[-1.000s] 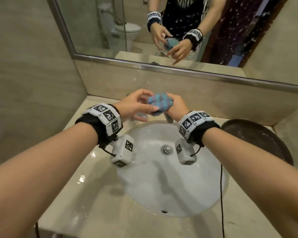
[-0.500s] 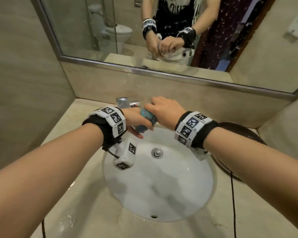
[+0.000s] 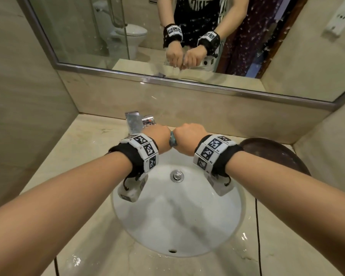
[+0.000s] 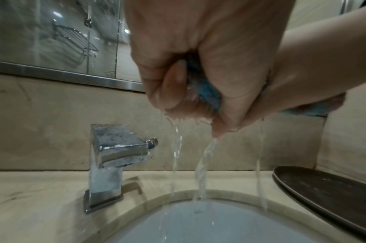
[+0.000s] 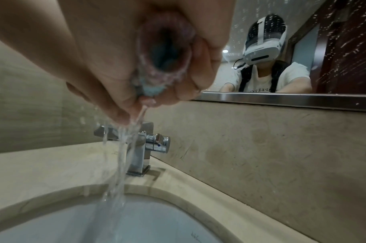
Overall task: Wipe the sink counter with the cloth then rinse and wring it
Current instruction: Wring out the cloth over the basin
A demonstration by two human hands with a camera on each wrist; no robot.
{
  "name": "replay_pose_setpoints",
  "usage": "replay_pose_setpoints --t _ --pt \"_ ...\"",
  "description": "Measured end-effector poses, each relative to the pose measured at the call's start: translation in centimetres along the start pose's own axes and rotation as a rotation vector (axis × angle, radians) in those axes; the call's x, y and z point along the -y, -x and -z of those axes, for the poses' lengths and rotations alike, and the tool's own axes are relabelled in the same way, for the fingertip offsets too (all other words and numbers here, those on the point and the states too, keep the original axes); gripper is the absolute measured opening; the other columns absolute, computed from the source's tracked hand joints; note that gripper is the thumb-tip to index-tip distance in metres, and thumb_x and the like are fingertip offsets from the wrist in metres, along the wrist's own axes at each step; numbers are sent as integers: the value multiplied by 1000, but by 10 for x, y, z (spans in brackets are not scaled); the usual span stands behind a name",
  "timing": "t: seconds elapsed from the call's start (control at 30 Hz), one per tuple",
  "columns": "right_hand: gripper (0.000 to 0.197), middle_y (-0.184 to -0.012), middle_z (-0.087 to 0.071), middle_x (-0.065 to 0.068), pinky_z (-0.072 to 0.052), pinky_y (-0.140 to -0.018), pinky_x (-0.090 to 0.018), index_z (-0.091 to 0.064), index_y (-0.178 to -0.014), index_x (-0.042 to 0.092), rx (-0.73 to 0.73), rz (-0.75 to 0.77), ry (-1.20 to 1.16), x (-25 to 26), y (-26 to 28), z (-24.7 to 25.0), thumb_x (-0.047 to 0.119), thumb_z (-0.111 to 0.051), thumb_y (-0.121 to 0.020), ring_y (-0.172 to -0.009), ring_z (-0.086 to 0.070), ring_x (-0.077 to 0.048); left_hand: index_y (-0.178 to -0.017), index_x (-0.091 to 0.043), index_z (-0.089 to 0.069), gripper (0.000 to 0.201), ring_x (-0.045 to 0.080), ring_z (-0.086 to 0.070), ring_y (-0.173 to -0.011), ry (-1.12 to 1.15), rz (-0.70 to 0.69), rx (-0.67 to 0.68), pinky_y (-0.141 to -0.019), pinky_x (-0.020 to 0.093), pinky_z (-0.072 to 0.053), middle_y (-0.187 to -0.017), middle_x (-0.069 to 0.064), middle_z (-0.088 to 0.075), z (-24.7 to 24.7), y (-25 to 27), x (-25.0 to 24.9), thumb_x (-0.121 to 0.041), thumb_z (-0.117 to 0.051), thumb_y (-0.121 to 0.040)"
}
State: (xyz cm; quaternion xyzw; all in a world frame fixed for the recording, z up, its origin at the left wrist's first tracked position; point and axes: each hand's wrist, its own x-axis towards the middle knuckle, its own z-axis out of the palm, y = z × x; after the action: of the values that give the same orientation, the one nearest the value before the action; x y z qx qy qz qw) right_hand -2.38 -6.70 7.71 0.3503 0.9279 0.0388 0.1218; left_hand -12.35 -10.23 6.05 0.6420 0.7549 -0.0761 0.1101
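Note:
Both fists grip the blue cloth (image 3: 172, 140) over the back of the white sink (image 3: 167, 222); only a sliver of it shows between them in the head view. My left hand (image 3: 160, 138) and right hand (image 3: 190, 138) press knuckle to knuckle. In the left wrist view the left hand (image 4: 190, 92) squeezes the cloth (image 4: 209, 92) and water streams (image 4: 200, 171) fall into the basin. The right wrist view shows my right hand (image 5: 157, 78) curled round the cloth (image 5: 155, 88), with water pouring down in front of the chrome tap (image 5: 140, 148).
The chrome tap (image 3: 136, 121) stands just behind my left hand on the wet beige counter (image 3: 82, 156). A dark round tray (image 3: 275, 156) lies on the counter to the right of the sink. A mirror (image 3: 187, 36) runs along the back wall.
The hands have closed into fists side by side and twisted the cloth tight; the bunched cloth that showed above the hands is now almost hidden, and water runs out.

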Motion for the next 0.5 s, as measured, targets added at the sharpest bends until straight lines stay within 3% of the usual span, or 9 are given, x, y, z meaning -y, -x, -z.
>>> replay_pose_setpoints --t 0.07,0.2,0.5 --pt "20 -80 -58 -3 -38 -65 -28 -63 -94 14 10 -2 5 -2 0 -3 21 -45 -91 -74 -51 -25 -102 -6 -62 23 29 -61 -103 -30 1 -9 -74 31 -45 -109 12 -64 -1 0 -2 -19 -47 -90" --pt "23 -104 -66 -7 -37 -67 -28 -63 -101 13 13 42 -12 -5 -2 -12 25 -45 -93 -95 -63 -28 -96 -6 -64 22 29 -64 -95 -91 -13 51 -76 35 -50 -102 12 -67 -4 -2 -7 -10 -43 -89" --pt "23 -105 -65 -10 -37 -67 -29 -63 -102 10 22 36 -59 -11 -7 -23 18 -43 -92 -96 -62 -30 -93 -6 -64 23 29 -63 -92 -87 -23 -13 -66 32 -44 -98 11 -66 -11 -5 -8 -10 -42 -89"
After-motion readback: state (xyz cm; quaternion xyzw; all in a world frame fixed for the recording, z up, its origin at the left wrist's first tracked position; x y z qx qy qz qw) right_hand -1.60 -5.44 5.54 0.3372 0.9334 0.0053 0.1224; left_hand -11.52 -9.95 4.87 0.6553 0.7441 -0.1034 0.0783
